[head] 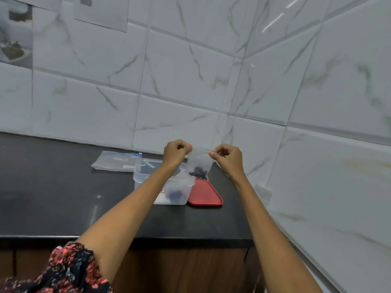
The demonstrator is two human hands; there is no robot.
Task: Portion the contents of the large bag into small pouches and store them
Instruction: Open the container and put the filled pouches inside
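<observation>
A small clear pouch [199, 163] with dark pieces at its bottom hangs in the air above the counter. My left hand [176, 152] pinches its top left corner and my right hand [229, 157] pinches its top right corner. Below it stands an open clear plastic container [175, 190] holding another pouch of dark pieces. The container's red lid [204, 193] lies flat just right of it. A large flat clear bag [115, 161] lies on the counter behind and to the left.
The black counter [63, 197] ends at a front edge above wooden cabinet fronts. Tiled walls close in at the back and on the right. Printed papers [17, 30] hang on the wall at top left.
</observation>
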